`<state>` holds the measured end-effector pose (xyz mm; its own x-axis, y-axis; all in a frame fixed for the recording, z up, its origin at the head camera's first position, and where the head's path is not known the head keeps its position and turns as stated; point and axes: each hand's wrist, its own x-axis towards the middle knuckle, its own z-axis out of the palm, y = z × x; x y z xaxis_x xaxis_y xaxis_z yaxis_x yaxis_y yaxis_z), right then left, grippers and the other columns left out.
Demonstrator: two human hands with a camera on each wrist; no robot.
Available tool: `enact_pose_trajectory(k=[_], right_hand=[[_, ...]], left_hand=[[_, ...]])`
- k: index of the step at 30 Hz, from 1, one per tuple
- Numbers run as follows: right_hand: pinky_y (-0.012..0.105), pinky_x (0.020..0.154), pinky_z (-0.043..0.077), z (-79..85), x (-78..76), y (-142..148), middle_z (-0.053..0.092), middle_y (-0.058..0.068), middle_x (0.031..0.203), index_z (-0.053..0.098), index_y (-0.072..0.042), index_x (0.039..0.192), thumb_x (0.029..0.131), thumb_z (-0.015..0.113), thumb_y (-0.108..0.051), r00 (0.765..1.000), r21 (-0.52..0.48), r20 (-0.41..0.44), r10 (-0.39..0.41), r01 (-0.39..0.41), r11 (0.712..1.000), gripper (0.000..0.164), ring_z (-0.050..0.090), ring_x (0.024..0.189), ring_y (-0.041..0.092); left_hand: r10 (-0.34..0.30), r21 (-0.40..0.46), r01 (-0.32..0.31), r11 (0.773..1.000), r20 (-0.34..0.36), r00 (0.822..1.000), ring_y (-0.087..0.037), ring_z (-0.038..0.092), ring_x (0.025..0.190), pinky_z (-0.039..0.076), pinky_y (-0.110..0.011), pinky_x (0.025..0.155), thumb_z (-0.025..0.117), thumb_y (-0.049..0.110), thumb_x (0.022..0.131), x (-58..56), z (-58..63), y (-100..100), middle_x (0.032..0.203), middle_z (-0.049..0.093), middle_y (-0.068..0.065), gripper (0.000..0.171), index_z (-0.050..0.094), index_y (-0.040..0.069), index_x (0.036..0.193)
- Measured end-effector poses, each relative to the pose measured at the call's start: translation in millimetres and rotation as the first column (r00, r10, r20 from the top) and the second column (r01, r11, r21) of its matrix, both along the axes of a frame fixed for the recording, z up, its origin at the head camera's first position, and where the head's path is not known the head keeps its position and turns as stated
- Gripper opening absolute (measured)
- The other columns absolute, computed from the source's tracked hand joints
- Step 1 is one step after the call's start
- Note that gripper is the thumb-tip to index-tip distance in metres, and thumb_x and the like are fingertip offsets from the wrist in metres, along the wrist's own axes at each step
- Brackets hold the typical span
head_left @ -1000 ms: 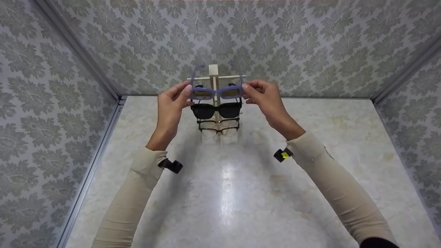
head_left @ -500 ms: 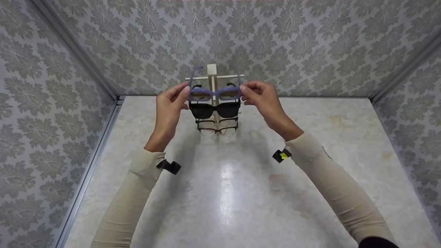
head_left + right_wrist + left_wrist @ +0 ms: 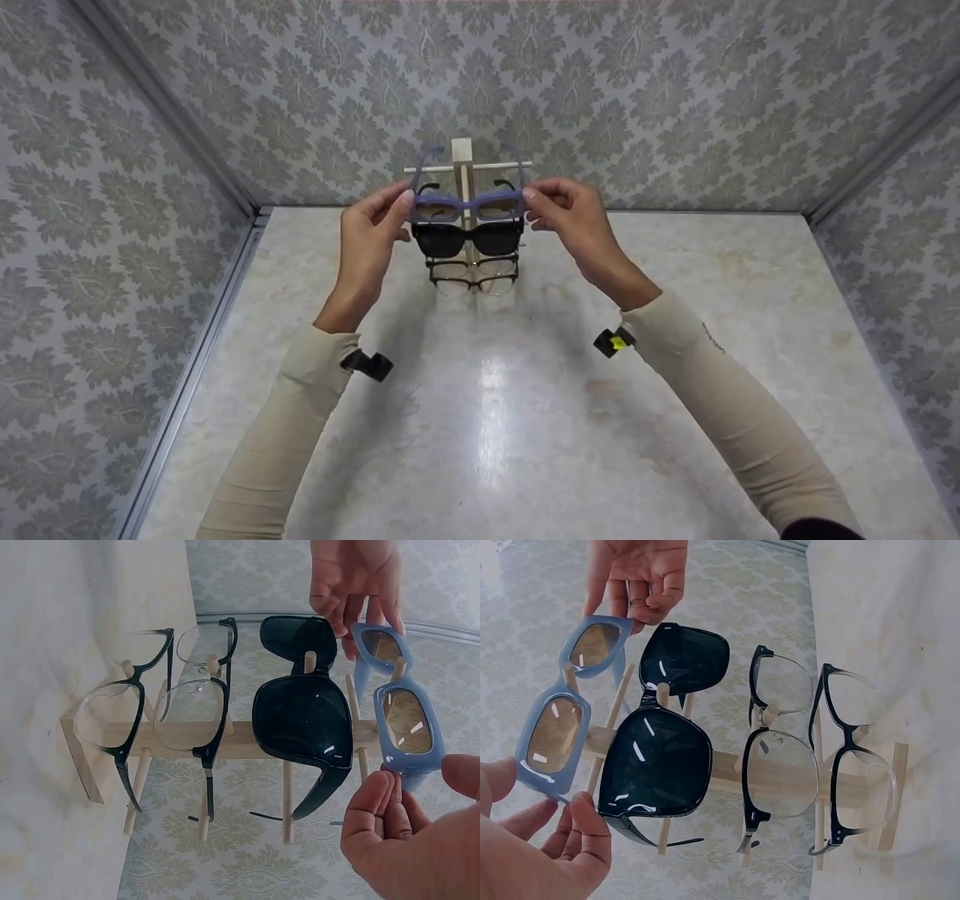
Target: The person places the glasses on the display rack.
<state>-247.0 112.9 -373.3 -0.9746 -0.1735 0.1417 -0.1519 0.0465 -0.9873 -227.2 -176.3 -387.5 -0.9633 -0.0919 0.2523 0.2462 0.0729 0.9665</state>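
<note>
Lavender-blue sunglasses [image 3: 498,207] with brown lenses are at the top of a wooden eyewear stand [image 3: 462,150], their temples unfolded toward the back. My left hand [image 3: 366,244] pinches one end of the frame by thumb and fingers. At the other end my right hand [image 3: 585,225] pinches the frame the same way. In the left wrist view the top peg [image 3: 570,679] shows right at the sunglasses' bridge. Just below are black sunglasses [image 3: 656,761] on the stand. Lower still hang two pairs of clear eyeglasses, an upper pair [image 3: 784,772] and a bottom pair [image 3: 866,791], both with dark browlines.
The stand is on a pale marbled table [image 3: 487,420] near its back edge. Patterned wallpapered walls [image 3: 480,75] rise behind and at both sides. A thin crossbar [image 3: 501,165] sticks out on both sides of the stand's post.
The lavender-blue sunglasses have come down slightly, nearer the black pair, with both hands still pinching the ends. Over the last half second almost nothing has moved.
</note>
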Motion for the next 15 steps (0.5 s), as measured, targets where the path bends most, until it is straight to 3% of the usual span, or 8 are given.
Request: enact_pose_trajectory(k=[8, 15], right_hand=[[0.037, 0.093, 0.063, -2.0, 3.4, 3.6, 0.074, 0.013, 0.115, 0.071, 0.002, 0.134, 0.112, 0.069, -0.022, 1.000, 0.056, -0.020, -0.003, 0.004, 0.998, 0.033, 0.071, 0.103, 0.024], [0.040, 0.092, 0.062, -8.5, 13.2, 15.8, 0.076, 0.016, 0.121, 0.073, -0.001, 0.132, 0.113, 0.068, -0.022, 0.995, 0.140, -0.102, -0.007, 0.021, 0.990, 0.029, 0.070, 0.104, 0.023]], left_hand=[[-0.009, -0.021, 0.009, 1.000, 0.002, 1.000, -0.021, 0.069, 0.104, 0.058, -0.027, 0.075, 0.068, 0.027, 0.113, 1.7, -3.6, -3.7, 0.129, 0.074, -0.015, 0.047, 0.066, -0.002, 0.149], [0.033, -0.135, -0.034, 0.990, -0.014, 0.999, -0.025, 0.067, 0.111, 0.056, -0.027, 0.078, 0.067, 0.033, 0.113, 7.9, -11.0, -18.9, 0.137, 0.070, -0.012, 0.051, 0.064, 0.001, 0.152]])
